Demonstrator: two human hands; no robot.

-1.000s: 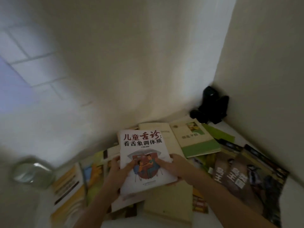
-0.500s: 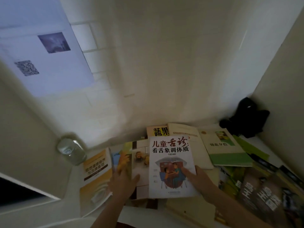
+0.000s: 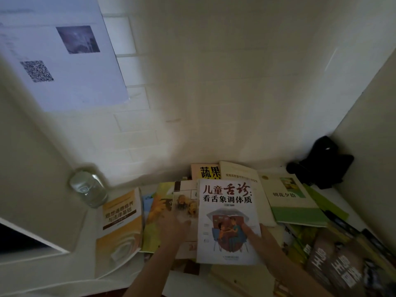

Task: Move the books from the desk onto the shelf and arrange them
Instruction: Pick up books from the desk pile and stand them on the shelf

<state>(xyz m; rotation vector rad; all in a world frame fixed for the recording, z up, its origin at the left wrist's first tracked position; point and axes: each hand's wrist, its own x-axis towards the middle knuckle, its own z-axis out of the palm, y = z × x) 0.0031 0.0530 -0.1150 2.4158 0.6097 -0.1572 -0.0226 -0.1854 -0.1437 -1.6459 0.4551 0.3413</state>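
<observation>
— On the desk (image 3: 90, 236), where do your hands sit?
— Your right hand (image 3: 260, 237) lies with straight fingers on the white book (image 3: 227, 219), which tops the book pile. Your left hand (image 3: 174, 224) is blurred over the neighbouring books; whether it grips, I cannot tell.

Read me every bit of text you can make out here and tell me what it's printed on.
"儿童舌诊: 看舌象调体质": white book under the right hand.
"蔬果": yellow-titled book behind it.
"朝花夕拾": green-banded book.
Orange book: title too blurred.
Wall sheet: QR code, no legible text.
</observation>
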